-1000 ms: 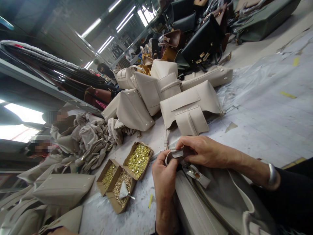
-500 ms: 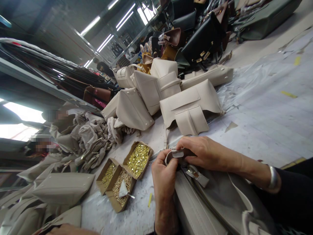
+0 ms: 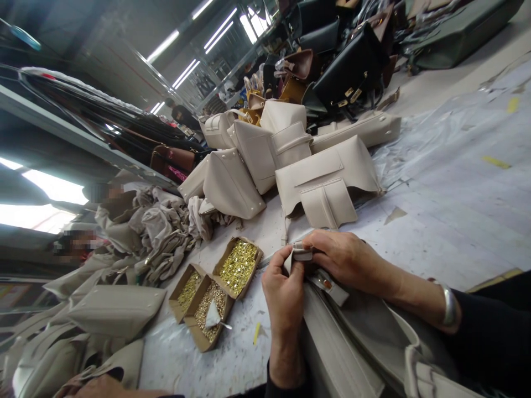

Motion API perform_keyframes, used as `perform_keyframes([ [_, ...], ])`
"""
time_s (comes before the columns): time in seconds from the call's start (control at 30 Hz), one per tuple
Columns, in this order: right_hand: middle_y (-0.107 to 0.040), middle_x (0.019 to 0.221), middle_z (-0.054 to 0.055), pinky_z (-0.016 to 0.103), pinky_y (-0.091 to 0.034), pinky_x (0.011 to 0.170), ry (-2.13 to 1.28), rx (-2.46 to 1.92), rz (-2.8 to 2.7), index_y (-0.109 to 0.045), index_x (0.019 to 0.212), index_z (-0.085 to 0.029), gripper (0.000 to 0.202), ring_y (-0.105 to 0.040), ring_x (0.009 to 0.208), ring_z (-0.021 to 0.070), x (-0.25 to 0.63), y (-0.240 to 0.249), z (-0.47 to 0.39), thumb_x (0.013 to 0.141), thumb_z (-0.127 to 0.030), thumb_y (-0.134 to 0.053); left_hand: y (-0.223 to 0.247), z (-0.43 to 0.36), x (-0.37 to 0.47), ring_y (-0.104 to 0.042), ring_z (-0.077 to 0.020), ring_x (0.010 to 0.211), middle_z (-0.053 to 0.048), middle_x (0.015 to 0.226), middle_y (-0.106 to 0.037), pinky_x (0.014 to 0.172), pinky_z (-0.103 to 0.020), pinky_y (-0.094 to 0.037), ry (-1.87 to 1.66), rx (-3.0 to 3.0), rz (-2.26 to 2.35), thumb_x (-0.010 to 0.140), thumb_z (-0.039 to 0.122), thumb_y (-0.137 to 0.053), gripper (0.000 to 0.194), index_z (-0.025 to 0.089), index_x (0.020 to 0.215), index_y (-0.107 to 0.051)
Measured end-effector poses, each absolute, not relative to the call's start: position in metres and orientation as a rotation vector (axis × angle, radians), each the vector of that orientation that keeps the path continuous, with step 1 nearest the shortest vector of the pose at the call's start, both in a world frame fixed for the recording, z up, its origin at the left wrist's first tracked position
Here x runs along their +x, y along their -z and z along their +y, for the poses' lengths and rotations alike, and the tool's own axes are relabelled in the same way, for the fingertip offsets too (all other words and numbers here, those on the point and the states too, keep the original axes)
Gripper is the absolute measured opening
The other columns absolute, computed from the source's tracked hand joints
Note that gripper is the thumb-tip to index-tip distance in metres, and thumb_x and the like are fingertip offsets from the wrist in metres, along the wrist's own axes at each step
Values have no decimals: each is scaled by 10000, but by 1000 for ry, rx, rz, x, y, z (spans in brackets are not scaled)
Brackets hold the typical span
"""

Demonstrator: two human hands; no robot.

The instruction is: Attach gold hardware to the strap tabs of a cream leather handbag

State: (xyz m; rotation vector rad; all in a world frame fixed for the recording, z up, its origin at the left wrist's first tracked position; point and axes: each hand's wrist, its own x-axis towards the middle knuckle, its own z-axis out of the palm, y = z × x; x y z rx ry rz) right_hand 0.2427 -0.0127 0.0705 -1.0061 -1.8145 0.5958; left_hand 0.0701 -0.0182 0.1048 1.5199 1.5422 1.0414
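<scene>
A cream leather bag (image 3: 357, 342) lies in front of me at the table's near edge. Both hands work at its small strap tab (image 3: 301, 254). My left hand (image 3: 284, 290) pinches the tab from below and the left. My right hand (image 3: 346, 260) grips it from above, with a metal bangle on that wrist. A second tab with a brass fitting (image 3: 329, 284) pokes out just below my right hand.
Three cardboard boxes of brass hardware (image 3: 238, 266) sit left of my hands. Finished cream bags (image 3: 323, 177) are stacked beyond, with black and brown bags (image 3: 348, 72) behind. A heap of cream leather pieces (image 3: 161, 232) lies left, beside seated people. Worn plastic sheeting (image 3: 448, 182) covers the table.
My hands have stayed on the strap tab with only slight finger shifts. The camera view has drifted a little to the left.
</scene>
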Motion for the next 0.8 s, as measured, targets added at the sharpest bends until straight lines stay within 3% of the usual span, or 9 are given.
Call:
perform_keyframes([
  [0.13,-673,855,-10,248,-464,710,-942,-986,-1612,-642,945,-211,122,-633,785,157,245,-77,-7,948,-122,-558,-101,-17,71,-705,-246,987,-89,1070,-781,921,-336,-539,-1053,1481,1536,785,255,-697,363,136,1121,-761],
  [0.23,-665,798,-20,243,-472,675,-1148,-988,-1502,-648,903,-201,47,-616,738,152,246,-81,-4,934,-195,-613,-100,-17,75,-680,-211,873,-64,979,-774,836,-301,-528,-1064,1487,1584,762,264,-678,366,130,1091,-762],
  [0.3,-676,823,-15,248,-482,690,-1188,-995,-1478,-647,935,-196,30,-622,761,157,247,-82,-3,923,-221,-633,-99,-17,78,-646,-184,782,-42,896,-756,761,-276,-510,-1078,1490,1624,747,271,-670,348,131,1052,-762],
  [0.37,-681,844,-16,256,-485,695,-1175,-1031,-1461,-638,1064,-195,158,-622,754,157,248,-83,-2,908,-221,-647,-97,-16,80,-625,-170,729,-28,850,-740,712,-264,-499,-1094,1489,1623,736,269,-660,332,136,1024,-759],
  [0.47,-716,932,6,278,-503,760,-1186,-1045,-1495,-638,1194,-191,290,-650,813,170,250,-84,0,906,-220,-651,-93,-16,80,-661,-182,785,-32,890,-754,755,-271,-517,-1140,1529,1571,736,239,-644,303,152,1003,-757],
  [0.6,-731,961,17,270,-521,777,-1276,-926,-1537,-690,1088,-194,174,-671,872,179,250,-85,-1,931,-210,-617,-87,-20,80,-690,-208,855,-42,923,-760,807,-300,-533,-1244,1694,1549,742,170,-651,256,174,976,-755],
  [0.67,-703,907,7,260,-523,730,-1183,-923,-1541,-665,1045,-200,148,-657,814,169,248,-83,-6,916,-169,-603,-84,-21,79,-694,-213,885,-41,932,-752,837,-317,-539,-1329,1831,1482,761,122,-651,244,186,979,-738],
  [0.8,-670,938,21,275,-542,776,-630,-950,-1627,-609,1041,-228,205,-661,858,175,243,-70,-23,938,-74,-521,-78,-18,75,-704,-209,930,-38,985,-750,921,-373,-547,-1486,2169,1101,823,40,-619,284,214,1038,-685],
])
